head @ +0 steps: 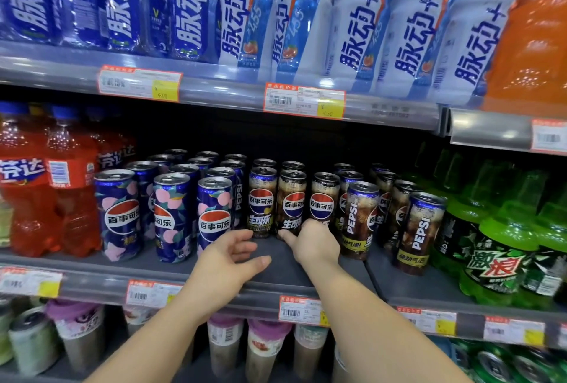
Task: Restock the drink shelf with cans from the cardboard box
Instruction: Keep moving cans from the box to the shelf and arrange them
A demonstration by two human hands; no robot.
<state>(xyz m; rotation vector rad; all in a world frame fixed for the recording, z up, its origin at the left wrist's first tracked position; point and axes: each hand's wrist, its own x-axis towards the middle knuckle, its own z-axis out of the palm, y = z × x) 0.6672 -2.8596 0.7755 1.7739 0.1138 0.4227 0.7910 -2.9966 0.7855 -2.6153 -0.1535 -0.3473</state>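
I see dark Pepsi cans (290, 201) reading 百事可乐 on the middle drink shelf (276, 263); my right hand (313, 243) wraps one's base (321, 198). My left hand (227, 255) hovers spread beside, empty. Peach-print Pepsi cans (171, 214) stand left, green Mountain Dew bottles (497, 260) right.

A shop: drink shelf (306, 272) of cans (211, 214), bottles (362, 24), price tags (303, 100).

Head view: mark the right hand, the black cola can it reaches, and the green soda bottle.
right hand (316, 244), head view, back of the hand
black cola can (292, 198), head view, round logo on its front
green soda bottle (500, 260), head view, front label
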